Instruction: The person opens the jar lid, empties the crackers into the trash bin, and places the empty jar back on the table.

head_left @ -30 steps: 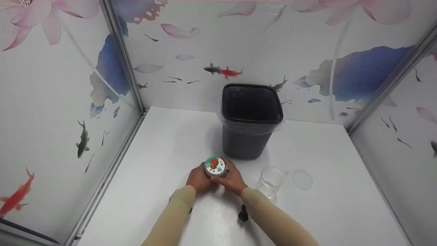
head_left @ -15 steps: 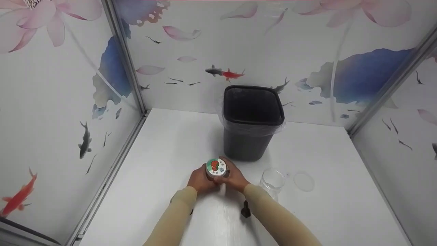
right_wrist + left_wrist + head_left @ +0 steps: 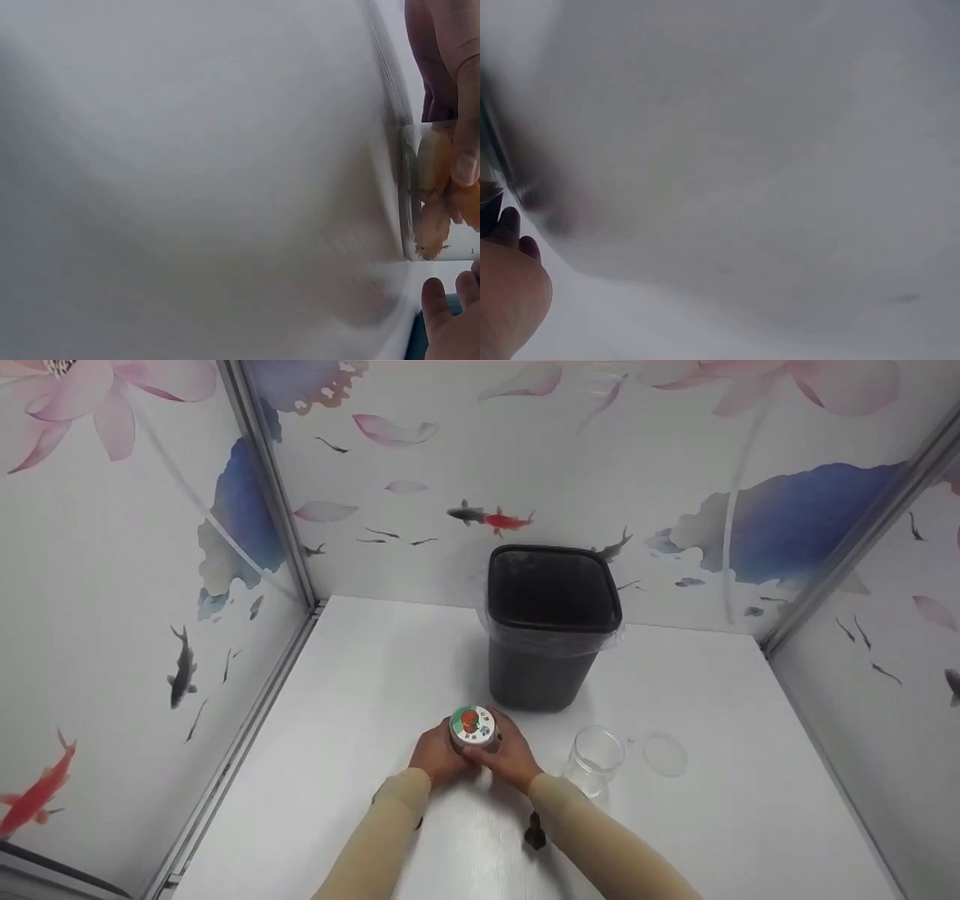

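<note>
Between my two hands stands a clear jar (image 3: pixel 424 225) with orange-brown pieces inside. Its round lid (image 3: pixel 472 724) carries a white and green label with a red fruit picture. My right hand (image 3: pixel 511 751) grips the jar from the right, thumb laid across its front side; in the right wrist view the thumb (image 3: pixel 466 146) presses on the clear wall. From the left, my left hand (image 3: pixel 438 754) holds the jar's other side, its fingers largely hidden behind it. In the left wrist view only part of the left hand (image 3: pixel 511 300) shows at the lower left edge.
A dark bin (image 3: pixel 544 667) lined with a clear bag stands behind the hands. Right of my right forearm is a clear open jar (image 3: pixel 596 757), and beside it a flat clear disc (image 3: pixel 665 754) lies on the white table (image 3: pixel 360 675). Printed panels enclose the back and sides.
Both hands stay around the jar at nearly the same place. The whole head view shifts slightly and returns; the other things keep their places.
</note>
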The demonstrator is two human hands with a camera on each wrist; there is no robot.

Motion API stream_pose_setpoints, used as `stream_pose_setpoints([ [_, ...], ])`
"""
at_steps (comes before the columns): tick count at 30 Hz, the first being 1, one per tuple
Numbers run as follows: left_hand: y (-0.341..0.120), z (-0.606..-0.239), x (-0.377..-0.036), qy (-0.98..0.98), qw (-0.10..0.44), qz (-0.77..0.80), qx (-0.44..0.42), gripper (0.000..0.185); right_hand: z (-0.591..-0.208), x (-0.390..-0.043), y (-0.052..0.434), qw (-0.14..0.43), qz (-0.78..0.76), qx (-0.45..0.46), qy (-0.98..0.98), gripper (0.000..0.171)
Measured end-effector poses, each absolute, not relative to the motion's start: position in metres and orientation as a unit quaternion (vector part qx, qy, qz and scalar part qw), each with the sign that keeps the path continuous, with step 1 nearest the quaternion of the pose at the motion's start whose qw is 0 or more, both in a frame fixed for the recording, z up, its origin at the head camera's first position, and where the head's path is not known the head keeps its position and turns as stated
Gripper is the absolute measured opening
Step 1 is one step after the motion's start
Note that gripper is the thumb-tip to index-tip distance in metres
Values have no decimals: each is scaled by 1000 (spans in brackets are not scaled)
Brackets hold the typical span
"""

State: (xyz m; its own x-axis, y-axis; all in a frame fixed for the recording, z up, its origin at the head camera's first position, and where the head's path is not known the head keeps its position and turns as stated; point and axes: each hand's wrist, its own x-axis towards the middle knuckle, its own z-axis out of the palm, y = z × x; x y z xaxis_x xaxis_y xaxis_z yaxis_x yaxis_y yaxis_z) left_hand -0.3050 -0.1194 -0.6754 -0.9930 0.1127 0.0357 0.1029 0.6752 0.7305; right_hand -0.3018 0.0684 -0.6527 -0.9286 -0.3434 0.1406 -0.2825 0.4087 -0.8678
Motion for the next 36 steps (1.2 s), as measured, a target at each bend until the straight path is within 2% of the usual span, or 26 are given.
stream_pose_setpoints([
  [8, -119, -675, -303, 912, 3, 405, 69, 89, -651, -311, 76, 77, -524, -201, 824, 92],
  [18, -122, -679, -303, 915, -10, 397, 67, 83, -652, -301, 68, 41, -506, -197, 839, 101],
  [26, -120, -677, -305, 918, -18, 388, 80, 85, -650, -307, 67, 51, -555, -183, 810, 93],
  [32, -120, -677, -305, 916, -26, 391, 88, 83, -626, -305, 69, 86, -589, -187, 781, 92],
  [36, -122, -677, -305, 919, -30, 384, 82, 82, -611, -295, 66, 81, -578, -191, 789, 93],
])
